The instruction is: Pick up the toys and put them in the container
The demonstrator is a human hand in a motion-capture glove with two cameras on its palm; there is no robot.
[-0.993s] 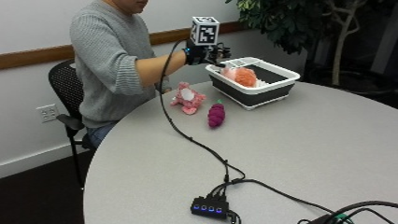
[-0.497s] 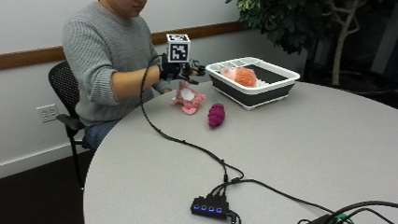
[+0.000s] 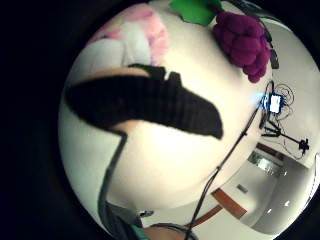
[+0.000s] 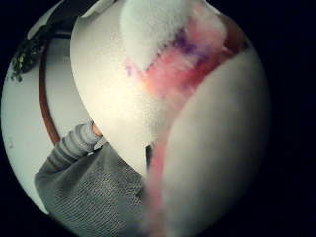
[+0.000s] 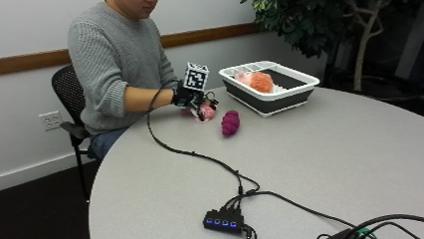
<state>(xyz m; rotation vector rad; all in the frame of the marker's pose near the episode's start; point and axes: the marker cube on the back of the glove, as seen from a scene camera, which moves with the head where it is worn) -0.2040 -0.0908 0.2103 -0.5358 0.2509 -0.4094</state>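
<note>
Table (image 5: pixel 318 164): my gloved right hand (image 5: pixel 187 97) has come back from the container (image 5: pixel 268 88) and dropped onto the pink-and-white plush toy (image 5: pixel 207 111). So the next pickup is starting. Grip: can't tell yet whether it's closed on the plush.

Count:
- one container, 1 o'clock of the hand
- one orange toy (image 5: pixel 261 82) inside
- two toys on the table: the plush, and a purple grape toy (image 5: pixel 230 123) at its 4 o'clock

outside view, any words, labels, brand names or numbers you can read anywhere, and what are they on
None can be read.
The white container, the pink plush toy, the purple grape toy and the person's grey sweater show no print.
The black hub on the table shows only blue lights, no readable text.
</note>
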